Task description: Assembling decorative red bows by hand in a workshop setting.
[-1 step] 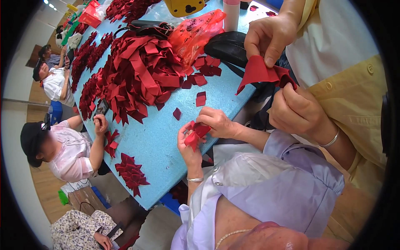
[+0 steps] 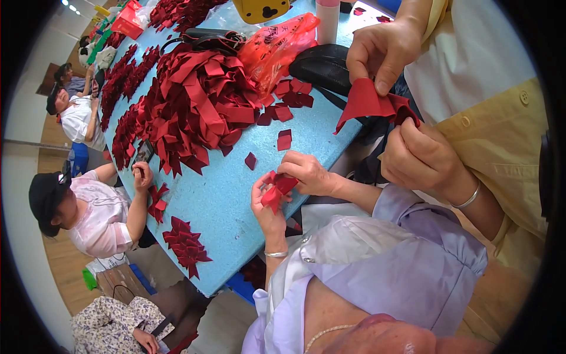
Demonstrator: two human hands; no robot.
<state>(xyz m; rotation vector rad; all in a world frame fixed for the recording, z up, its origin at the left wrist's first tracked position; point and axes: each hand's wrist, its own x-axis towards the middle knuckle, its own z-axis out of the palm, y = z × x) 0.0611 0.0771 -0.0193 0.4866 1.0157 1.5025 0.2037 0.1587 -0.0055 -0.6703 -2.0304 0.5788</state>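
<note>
A folded piece of red fabric hangs between my two hands at the right. My right hand, the upper one, pinches its top edge between thumb and fingers. My left hand, lower and wearing a silver bangle, holds its other end at the fingertips. Part of that end is hidden by the fingers. Left of my hands, a co-worker in lavender holds a smaller folded red piece in both hands over the table edge.
The blue table carries a large heap of red fabric pieces. A red plastic bag, a black bag and a white bottle with a pink cap stand near my right hand. Another co-worker sits across the table.
</note>
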